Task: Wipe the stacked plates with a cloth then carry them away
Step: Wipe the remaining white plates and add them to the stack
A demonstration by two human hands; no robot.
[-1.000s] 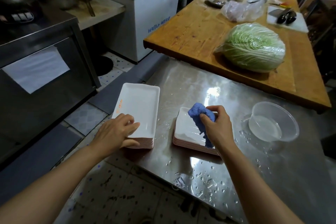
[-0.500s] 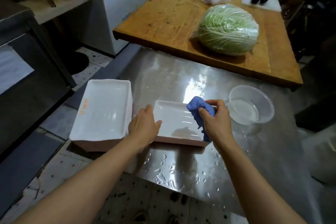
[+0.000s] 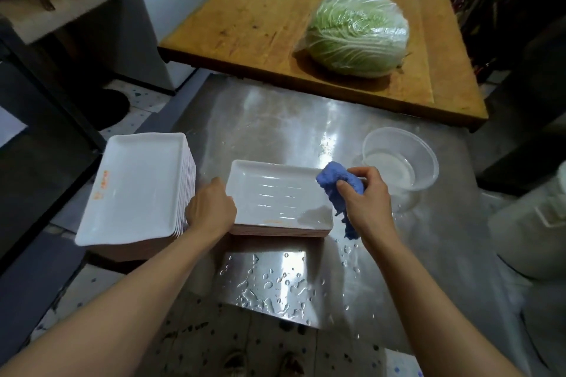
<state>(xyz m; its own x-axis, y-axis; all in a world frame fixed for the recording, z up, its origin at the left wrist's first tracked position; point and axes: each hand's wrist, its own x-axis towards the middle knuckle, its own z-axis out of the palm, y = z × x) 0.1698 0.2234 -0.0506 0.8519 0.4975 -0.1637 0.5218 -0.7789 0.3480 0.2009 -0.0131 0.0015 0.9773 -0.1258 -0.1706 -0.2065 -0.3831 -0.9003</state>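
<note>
Two stacks of white rectangular plates are set on a wet steel table point(image 3: 382, 254): tall stack point(image 3: 134, 190) left, low stack point(image 3: 278, 199) centre | low stack's left edge is gripped by left hand point(image 3: 211, 211) | bunched blue cloth point(image 3: 340, 190) is clutched by right hand point(image 3: 367, 202) at its right edge | one clear bowl point(image 3: 401, 159) just beyond | one wrapped cabbage point(image 3: 358, 30) behind.

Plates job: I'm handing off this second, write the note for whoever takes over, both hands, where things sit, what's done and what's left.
Left hand: grip on the near left edge of the short plate stack, steadying it.
Right hand: grip shut on the blue cloth, held over that stack's right end.
Tall plate stack sits at the left edge of the steel table, overhanging it; nobody is holding it.
Clear bowl stands right of the cloth.
Done: cannot tell how many plates are wiped; the top plate of the short stack looks streaked wet.
Left: finish wiping, then carry both stacks away. Table is wet, so grip firmly.
</note>
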